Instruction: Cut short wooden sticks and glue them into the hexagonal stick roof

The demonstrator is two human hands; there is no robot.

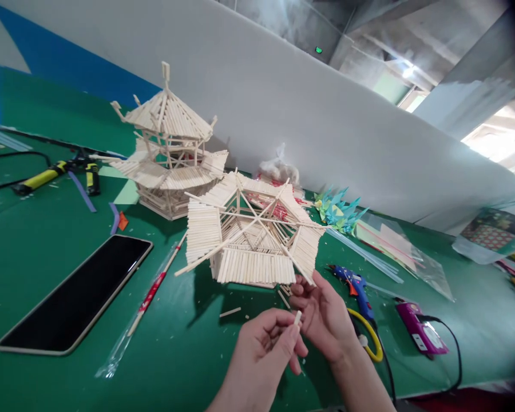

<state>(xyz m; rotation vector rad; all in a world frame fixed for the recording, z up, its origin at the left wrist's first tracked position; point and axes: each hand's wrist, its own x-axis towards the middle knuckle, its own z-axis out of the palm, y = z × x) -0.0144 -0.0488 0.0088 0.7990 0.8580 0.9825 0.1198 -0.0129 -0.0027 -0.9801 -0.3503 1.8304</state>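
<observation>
My left hand (268,352) pinches a short wooden stick piece (297,318) between thumb and forefinger, its pale end pointing up. Just beyond it, my right hand (326,312) has its palm turned toward me and its fingers loosely bent, with nothing visible in them. Its fingertips are at the front right corner of a stick-built pagoda tier (257,266); whether they touch it I cannot tell. This tier has slatted roof panels and long sticks crossing over its open top. Below its front edge lie loose stick pieces (230,312).
A taller stick pagoda (169,177) stands behind left. On the green table (175,366) lie a phone (77,294), wrapped sticks (154,289), yellow-handled pliers (47,177), a blue glue gun (358,289), a purple corded device (420,329) and folded teal paper pieces (339,209).
</observation>
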